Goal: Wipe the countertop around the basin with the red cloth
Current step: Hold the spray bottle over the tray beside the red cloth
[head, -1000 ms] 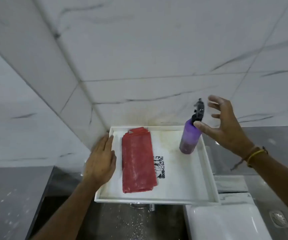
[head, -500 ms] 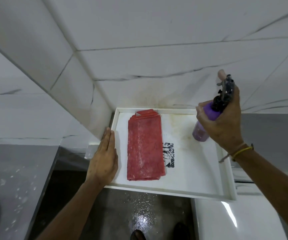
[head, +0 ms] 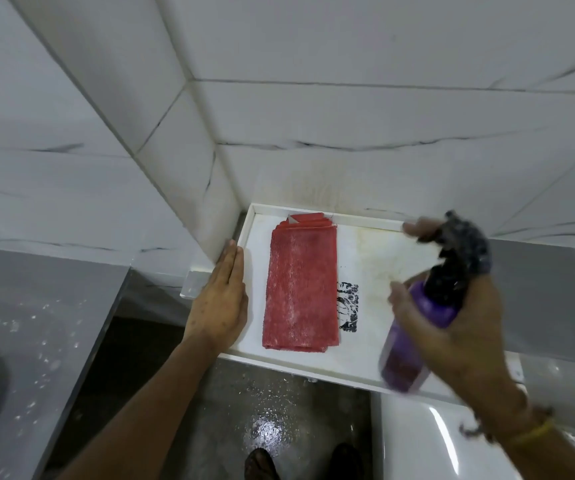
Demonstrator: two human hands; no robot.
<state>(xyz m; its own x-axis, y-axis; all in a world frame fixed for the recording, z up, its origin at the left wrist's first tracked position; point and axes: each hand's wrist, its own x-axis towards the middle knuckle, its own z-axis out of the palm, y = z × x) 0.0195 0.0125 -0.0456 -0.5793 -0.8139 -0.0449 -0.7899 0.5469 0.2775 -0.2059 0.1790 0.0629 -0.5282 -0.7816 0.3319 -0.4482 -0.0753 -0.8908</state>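
The folded red cloth (head: 301,287) lies lengthwise on the left half of a white tray (head: 369,258) set in the wall corner. My left hand (head: 220,299) rests flat on the tray's left rim, fingers together, just left of the cloth and not touching it. My right hand (head: 452,327) grips a purple spray bottle (head: 414,341) with a black trigger head, lifted over the tray's right front part. The white basin (head: 428,445) shows at the bottom right, below the tray.
A grey countertop (head: 29,323) with white specks runs along the left. White marble-look tiles form the wall corner behind the tray. Wet dark floor and my feet (head: 261,465) show below the tray's front edge. A black printed mark (head: 348,306) sits mid-tray.
My right hand closed on the spray bottle, lifted it off the tray and brought it toward me. My left hand stayed on the tray's left rim. The view tilted down.
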